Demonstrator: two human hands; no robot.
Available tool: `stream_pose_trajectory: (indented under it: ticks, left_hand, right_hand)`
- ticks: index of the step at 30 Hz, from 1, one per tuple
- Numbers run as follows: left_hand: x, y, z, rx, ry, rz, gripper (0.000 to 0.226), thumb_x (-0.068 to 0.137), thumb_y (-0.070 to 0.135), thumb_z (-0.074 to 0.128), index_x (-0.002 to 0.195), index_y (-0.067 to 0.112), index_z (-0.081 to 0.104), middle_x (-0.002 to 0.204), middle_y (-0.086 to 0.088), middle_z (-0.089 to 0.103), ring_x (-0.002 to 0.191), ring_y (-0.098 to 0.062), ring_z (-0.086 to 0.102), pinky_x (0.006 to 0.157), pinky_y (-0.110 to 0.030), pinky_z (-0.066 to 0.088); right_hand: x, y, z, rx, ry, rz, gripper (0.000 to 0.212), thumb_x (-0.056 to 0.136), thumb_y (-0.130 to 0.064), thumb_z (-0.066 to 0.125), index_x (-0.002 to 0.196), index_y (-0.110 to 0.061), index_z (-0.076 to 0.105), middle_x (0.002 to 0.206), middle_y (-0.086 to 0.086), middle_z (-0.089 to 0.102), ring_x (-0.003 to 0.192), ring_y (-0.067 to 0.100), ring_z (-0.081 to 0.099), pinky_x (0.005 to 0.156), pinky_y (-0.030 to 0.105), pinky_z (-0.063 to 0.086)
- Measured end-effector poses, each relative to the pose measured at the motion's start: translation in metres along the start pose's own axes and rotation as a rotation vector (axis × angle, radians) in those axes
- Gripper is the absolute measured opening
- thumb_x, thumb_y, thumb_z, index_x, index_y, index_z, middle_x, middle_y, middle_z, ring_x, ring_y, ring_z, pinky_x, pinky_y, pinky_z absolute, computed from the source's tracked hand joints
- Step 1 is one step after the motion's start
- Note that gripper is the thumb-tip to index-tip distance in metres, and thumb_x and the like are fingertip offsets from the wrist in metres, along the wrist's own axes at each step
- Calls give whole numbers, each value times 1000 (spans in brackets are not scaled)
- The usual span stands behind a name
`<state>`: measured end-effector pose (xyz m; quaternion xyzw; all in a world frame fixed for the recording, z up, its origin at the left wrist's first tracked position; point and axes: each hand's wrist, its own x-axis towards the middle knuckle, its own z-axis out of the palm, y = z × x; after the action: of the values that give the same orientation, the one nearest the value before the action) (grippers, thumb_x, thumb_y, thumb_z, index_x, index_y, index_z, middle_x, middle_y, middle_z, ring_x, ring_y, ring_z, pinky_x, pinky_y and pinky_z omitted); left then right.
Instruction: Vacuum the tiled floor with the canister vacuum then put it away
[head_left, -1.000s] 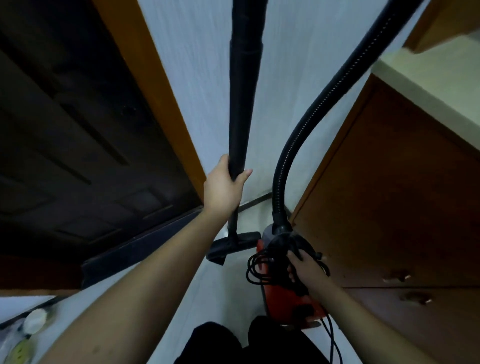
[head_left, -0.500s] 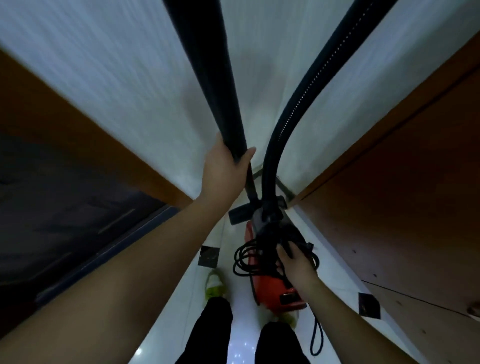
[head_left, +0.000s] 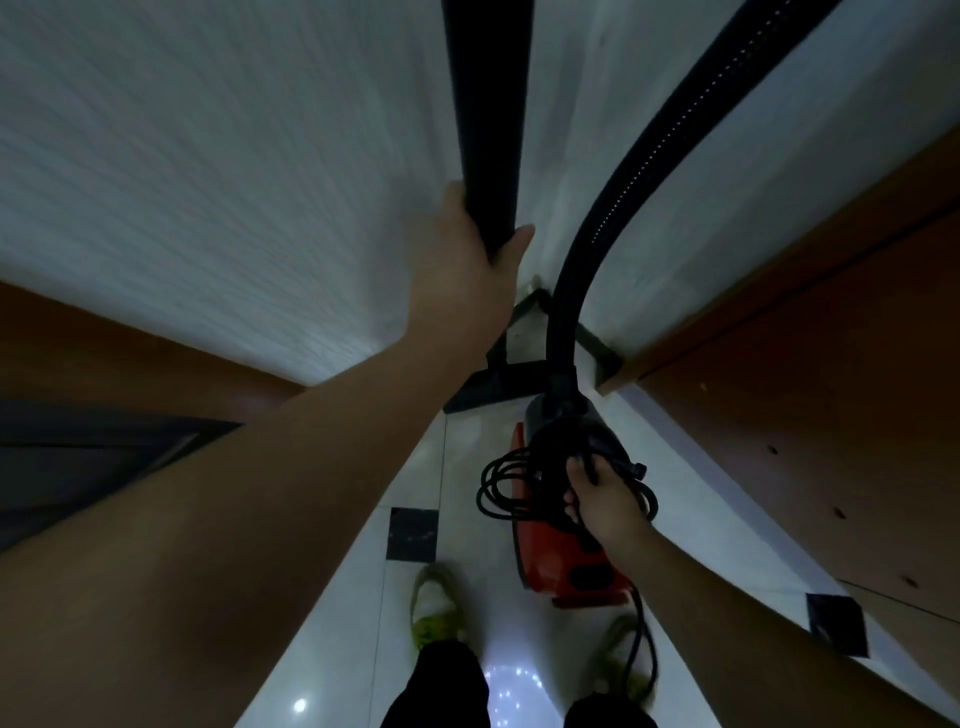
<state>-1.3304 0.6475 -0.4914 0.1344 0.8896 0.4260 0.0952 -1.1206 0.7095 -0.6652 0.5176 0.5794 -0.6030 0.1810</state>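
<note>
— Where's the canister vacuum (head_left: 566, 561)?
— Above the tiled floor (head_left: 363, 597), near the corner; right hand (head_left: 605, 501) grasps its top, coiled cord (head_left: 506, 486) included.
— And the left hand (head_left: 462, 280)?
— Its grip wraps the black wand (head_left: 491, 119) (upright).

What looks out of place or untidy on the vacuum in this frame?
The black power cord is bunched in loose loops on the red canister under the right hand, and one strand trails down to the tiled floor near a shoe. Otherwise nothing looks spilled or damaged.
</note>
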Motion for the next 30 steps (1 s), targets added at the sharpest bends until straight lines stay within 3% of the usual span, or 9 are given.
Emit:
stream_pose_trajectory:
  ticks: [3, 8, 11, 15, 19, 22, 25, 27, 30]
  left_hand:
    - [14, -25, 19, 40, 15, 10, 43, 89, 39, 63, 121, 11, 55, 107, 1, 64, 97, -9, 62, 79, -16, 48]
    - [34, -44, 33, 115, 43, 44, 53, 92, 46, 57, 128, 7, 53, 119, -5, 62, 109, -14, 59, 98, -32, 48]
    - [43, -43, 35, 125, 51, 78, 56, 92, 47, 56, 132, 8, 50, 123, -5, 60, 112, -16, 57, 100, -33, 46]
    - [53, -41, 37, 148, 72, 146, 59, 92, 44, 58, 134, 5, 47, 127, -8, 56, 117, -16, 53, 104, -30, 41]
    - [58, -51, 35, 149, 78, 179, 52, 90, 45, 60, 124, 6, 55, 118, -6, 59, 110, -14, 55, 92, -16, 39]
    - [56, -57, 33, 287, 21, 132, 49, 91, 51, 55, 112, 7, 60, 105, -5, 63, 97, -16, 60, 80, -18, 41]
    - [56, -52, 29, 472, -70, 54, 46, 95, 54, 44, 79, 11, 55, 76, -7, 57, 76, -22, 58, 70, -32, 47]
    - [58, -48, 26, 485, -107, 34, 46, 98, 50, 42, 83, 8, 55, 71, -7, 52, 76, -27, 56, 69, -35, 44]
    - [62, -44, 24, 561, -184, 85, 49, 101, 43, 39, 100, -1, 61, 84, -16, 57, 91, -35, 60, 79, -38, 45]
  right_hand:
    - [32, 2, 6, -39, 7, -27, 32, 102, -36, 42, 122, -13, 52, 70, 2, 56, 57, 13, 52, 47, 17, 41]
    - [72, -3, 12, -43, 21, -43, 41, 103, -35, 40, 134, -11, 49, 76, 0, 57, 63, 10, 53, 47, 13, 41]
    - [95, -9, 11, -59, 32, -46, 41, 103, -35, 40, 136, -12, 48, 77, 0, 58, 64, 10, 54, 47, 14, 41]
    - [115, -16, 3, -152, 55, -87, 44, 103, -37, 37, 139, -12, 46, 92, 5, 63, 77, 17, 58, 66, 25, 44]
    - [127, -11, -3, -353, 127, -103, 49, 103, -41, 36, 144, -15, 42, 133, 17, 56, 120, 35, 53, 100, 38, 43]
    - [134, -11, -7, -564, 242, -89, 54, 96, -53, 42, 132, -14, 52, 128, 18, 58, 116, 37, 55, 92, 40, 49]
    - [137, -17, -11, -664, 288, -75, 64, 90, -60, 47, 132, -11, 49, 125, 17, 58, 111, 37, 58, 90, 44, 52]
    - [135, -20, -12, -652, 238, -80, 62, 92, -55, 48, 133, -8, 46, 125, 18, 59, 109, 36, 60, 89, 45, 53]
    - [127, -25, -15, -624, 158, -131, 49, 98, -38, 50, 133, -5, 46, 123, 20, 60, 109, 36, 60, 86, 39, 53]
